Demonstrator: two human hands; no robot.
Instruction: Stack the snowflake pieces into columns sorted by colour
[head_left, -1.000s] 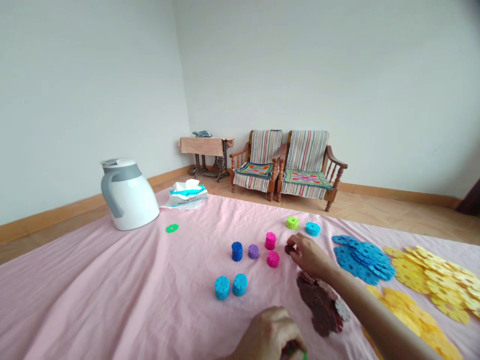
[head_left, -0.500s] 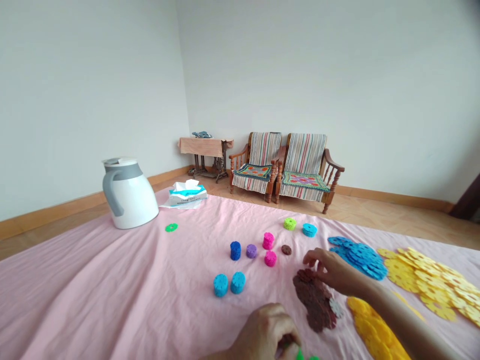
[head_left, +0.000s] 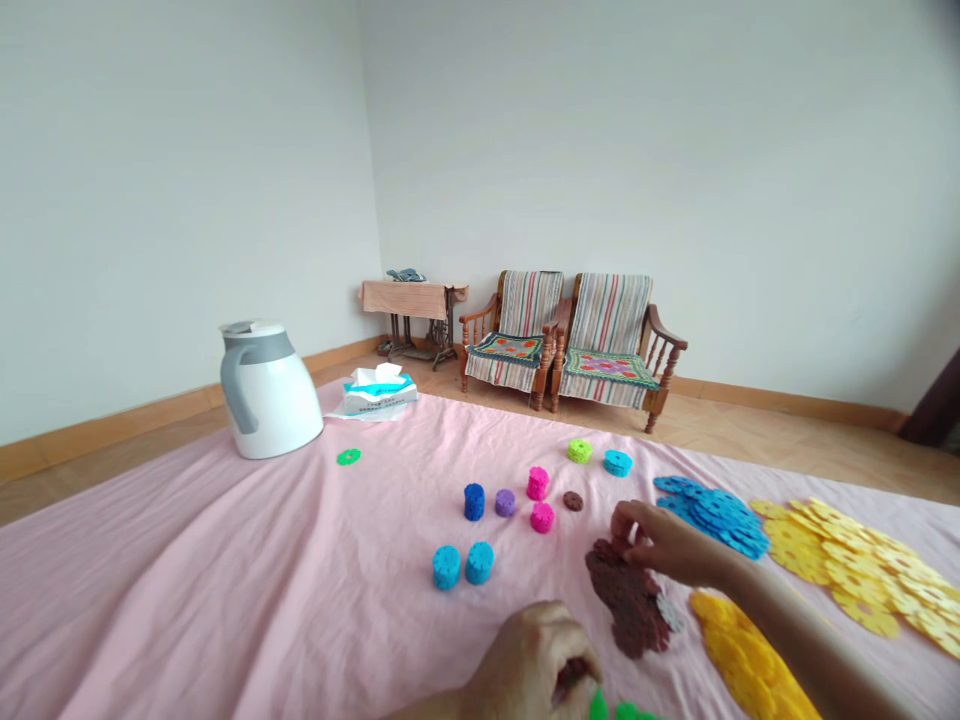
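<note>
My right hand (head_left: 656, 540) reaches over the far end of a pile of dark brown notched plastic discs (head_left: 634, 610). Its thumb and fingertips are pinched at the top of that pile, seemingly on a brown disc. My left hand (head_left: 544, 655) is curled low in the picture, beside some bright green discs (head_left: 630, 711) cut off by the bottom edge. What its fingers hold is hidden. One brown disc (head_left: 573, 501) lies alone beyond the pile. Short stacks stand nearby: pink (head_left: 541, 518), purple (head_left: 505, 503), dark blue (head_left: 474, 502) and light blue (head_left: 446, 567).
Blue discs (head_left: 716, 515), pale yellow discs (head_left: 862, 560) and orange-yellow discs (head_left: 750, 660) lie heaped at the right. A white jug (head_left: 281, 400), a tissue box (head_left: 380, 393) and a green disc (head_left: 349, 457) are at the left on the pink cloth (head_left: 225, 580). Two armchairs (head_left: 607, 340) stand beyond.
My right hand's thumb and fingers have drawn together at the brown pile. My left hand stays curled beside the green discs. The view has shifted slightly.
</note>
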